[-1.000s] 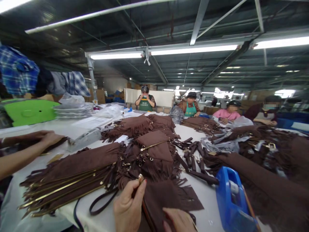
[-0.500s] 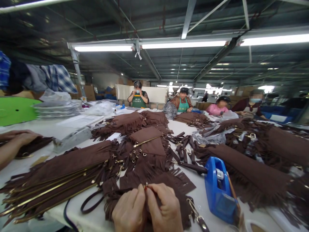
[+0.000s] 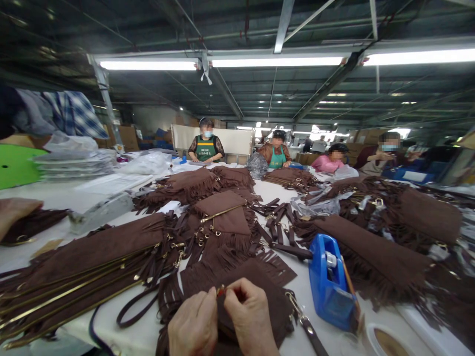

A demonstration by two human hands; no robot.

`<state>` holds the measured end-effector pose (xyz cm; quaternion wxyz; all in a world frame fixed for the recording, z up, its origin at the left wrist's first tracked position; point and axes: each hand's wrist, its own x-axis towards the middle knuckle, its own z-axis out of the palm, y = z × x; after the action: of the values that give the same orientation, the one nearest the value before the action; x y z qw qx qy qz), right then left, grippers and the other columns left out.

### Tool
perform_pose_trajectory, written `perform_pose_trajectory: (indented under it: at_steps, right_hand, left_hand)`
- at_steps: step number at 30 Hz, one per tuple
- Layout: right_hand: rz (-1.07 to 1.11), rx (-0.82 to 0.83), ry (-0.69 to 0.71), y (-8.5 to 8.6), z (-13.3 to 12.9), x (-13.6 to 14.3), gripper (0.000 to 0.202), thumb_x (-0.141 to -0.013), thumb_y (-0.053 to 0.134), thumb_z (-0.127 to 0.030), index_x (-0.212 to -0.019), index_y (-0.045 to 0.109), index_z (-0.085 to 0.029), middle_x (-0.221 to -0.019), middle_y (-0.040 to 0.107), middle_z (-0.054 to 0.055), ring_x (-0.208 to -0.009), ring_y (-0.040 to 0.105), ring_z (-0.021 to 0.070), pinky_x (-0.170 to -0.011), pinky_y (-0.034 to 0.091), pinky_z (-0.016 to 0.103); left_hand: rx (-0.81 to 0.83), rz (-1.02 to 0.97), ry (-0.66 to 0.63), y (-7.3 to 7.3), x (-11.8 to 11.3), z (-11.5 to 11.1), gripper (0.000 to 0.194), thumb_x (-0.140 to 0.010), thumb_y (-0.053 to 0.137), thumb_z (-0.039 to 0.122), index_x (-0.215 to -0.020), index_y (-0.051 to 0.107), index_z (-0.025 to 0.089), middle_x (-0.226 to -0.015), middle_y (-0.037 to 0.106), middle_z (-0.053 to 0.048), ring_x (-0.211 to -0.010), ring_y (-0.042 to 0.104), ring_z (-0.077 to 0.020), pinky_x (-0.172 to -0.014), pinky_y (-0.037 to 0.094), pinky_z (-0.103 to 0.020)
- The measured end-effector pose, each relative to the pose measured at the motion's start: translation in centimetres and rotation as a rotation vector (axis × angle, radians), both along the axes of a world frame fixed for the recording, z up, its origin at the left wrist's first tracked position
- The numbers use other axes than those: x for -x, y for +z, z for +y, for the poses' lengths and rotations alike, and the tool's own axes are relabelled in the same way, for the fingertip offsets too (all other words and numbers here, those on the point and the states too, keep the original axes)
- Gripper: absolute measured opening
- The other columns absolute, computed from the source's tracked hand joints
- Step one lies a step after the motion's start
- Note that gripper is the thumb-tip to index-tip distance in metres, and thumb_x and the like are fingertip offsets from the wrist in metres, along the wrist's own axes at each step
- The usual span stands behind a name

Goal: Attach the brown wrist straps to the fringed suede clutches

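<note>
Right in front of me lies a dark brown fringed bag (image 3: 256, 282), with both hands over its near part. My left hand (image 3: 195, 321) is closed at the bag's left side, its fingertips at a small gold metal piece with a red spot (image 3: 220, 290). From the other side, my right hand (image 3: 250, 311) pinches with thumb and forefinger close by that piece. What lies under the palms is hidden. A strap with a gold clasp (image 3: 295, 302) hangs off the bag's right side.
Right of my hands stands a blue tape dispenser (image 3: 330, 287), with a tape roll (image 3: 386, 341) nearer me. Stacked brown bags with gold zips (image 3: 92, 257) lie left; another fringed bag (image 3: 367, 252) lies right. Someone's hand (image 3: 18, 212) is at far left. Co-workers sit across the table.
My hands have come slightly apart at the fingertips, and the red spot shows more. The view has shifted a little. A co-worker opposite has lowered both hands from the face.
</note>
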<state>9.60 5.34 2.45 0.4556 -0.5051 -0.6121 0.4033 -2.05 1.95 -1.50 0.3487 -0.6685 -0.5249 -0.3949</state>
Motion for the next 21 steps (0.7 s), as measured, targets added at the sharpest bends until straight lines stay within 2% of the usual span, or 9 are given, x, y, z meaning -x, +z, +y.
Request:
perform_pose_trajectory:
  at_steps: [3,7,9,12,16,19,21]
  right_hand:
    - [0.072,0.073,0.025,0.0,0.1,0.0,0.021,-0.058,0.042,-0.036,-0.048,0.048,-0.018,-0.048,0.048,-0.002,-0.050,0.040,0.0112,-0.051,0.033,0.024]
    - [0.132,0.130,0.027,-0.4,0.3,0.2,0.019,-0.054,0.045,-0.034,-0.047,0.049,-0.018,-0.047,0.047,-0.002,-0.051,0.040,0.0112,-0.052,0.033,0.024]
    - [0.175,0.165,0.028,-0.9,0.3,0.4,0.015,-0.053,0.047,-0.031,-0.046,0.050,-0.018,-0.046,0.047,-0.003,-0.050,0.039,0.0107,-0.051,0.033,0.023]
    - [0.221,0.199,0.022,-1.7,0.2,0.6,0.012,-0.052,0.047,-0.027,-0.045,0.049,-0.018,-0.044,0.046,-0.004,-0.049,0.038,0.0099,-0.050,0.034,0.022]
    - [0.185,0.100,-0.005,-1.9,-0.3,0.4,0.016,-0.058,0.048,-0.029,-0.049,0.052,-0.017,-0.046,0.050,-0.003,-0.048,0.042,0.0103,-0.049,0.035,0.022]
    - [0.120,0.006,-0.026,-1.9,-0.4,0.3,0.019,-0.063,0.046,-0.031,-0.053,0.054,-0.016,-0.049,0.053,-0.001,-0.050,0.046,0.0114,-0.051,0.037,0.023]
    - [0.085,0.019,-0.022,-2.0,-0.4,0.2,0.020,-0.063,0.045,-0.031,-0.053,0.054,-0.016,-0.051,0.055,0.000,-0.051,0.047,0.0124,-0.053,0.037,0.024]
  left_hand:
    - [0.222,-0.356,-0.125,-0.2,-0.3,-0.1,0.011,-0.081,0.050,0.019,-0.084,0.061,0.019,-0.071,0.068,0.000,-0.063,0.063,-0.0103,-0.061,0.047,-0.016]
    - [0.519,-0.936,-0.164,0.9,-1.2,-0.5,0.015,-0.074,0.055,0.033,-0.071,0.065,0.021,-0.059,0.063,0.005,-0.050,0.055,-0.0093,-0.049,0.042,-0.016]
    - [0.610,-1.159,-0.192,1.4,-1.5,-0.5,0.018,-0.068,0.060,0.037,-0.064,0.064,0.020,-0.056,0.061,0.005,-0.051,0.052,-0.0097,-0.049,0.040,-0.017]
    - [0.659,-1.437,-0.270,2.0,-1.8,-0.5,0.021,-0.060,0.066,0.038,-0.059,0.063,0.017,-0.056,0.061,0.003,-0.054,0.051,-0.0105,-0.052,0.039,-0.018]
    - [0.634,-1.649,-0.310,2.7,-2.2,-0.7,0.022,-0.052,0.072,0.034,-0.059,0.065,0.015,-0.055,0.061,0.002,-0.054,0.050,-0.0102,-0.051,0.040,-0.019]
    - [0.609,-1.707,-0.320,3.0,-2.3,-0.9,0.024,-0.049,0.075,0.033,-0.061,0.065,0.015,-0.054,0.061,0.003,-0.053,0.050,-0.0095,-0.050,0.040,-0.018]
    - [0.625,-1.717,-0.325,2.8,-2.2,-0.9,0.026,-0.048,0.076,0.034,-0.060,0.065,0.014,-0.053,0.060,0.002,-0.050,0.048,-0.0086,-0.046,0.038,-0.017]
